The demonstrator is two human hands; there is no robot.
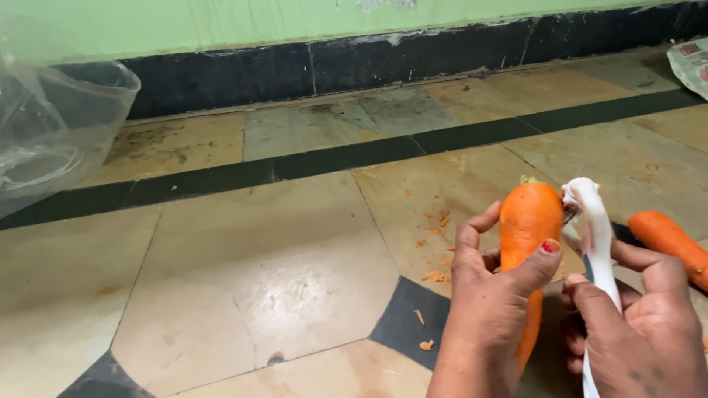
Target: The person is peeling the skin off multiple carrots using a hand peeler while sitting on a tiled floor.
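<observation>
Place: down on the tiled floor, close to a wall with a green upper part and a black base
Left hand: mine, wrapped around the carrot, thumb with a red nail pressed across its front, fingers curled behind it
Carrot: held upright and a little tilted above the floor, stub of green at the top, lower end hidden behind my left hand
Right hand: mine, closed on the white handle of the peeler, forefinger lying along the handle
Peeler: its head touches the upper right side of the carrot; the blade itself is too small to make out
Hands together or apart: just beside each other, each clamped on its own thing, meeting at the carrot
Second carrot: lying on the floor to the right, beyond my right hand, partly cut off by the edge of the view
Peelings: small orange scraps scattered on the tiles just left of my left hand, a few more on the black tile below
Bowl: clear plastic, at the far left near the wall, well apart from my hands
Packet: printed paper or plastic, top right corner, only partly in view
</observation>
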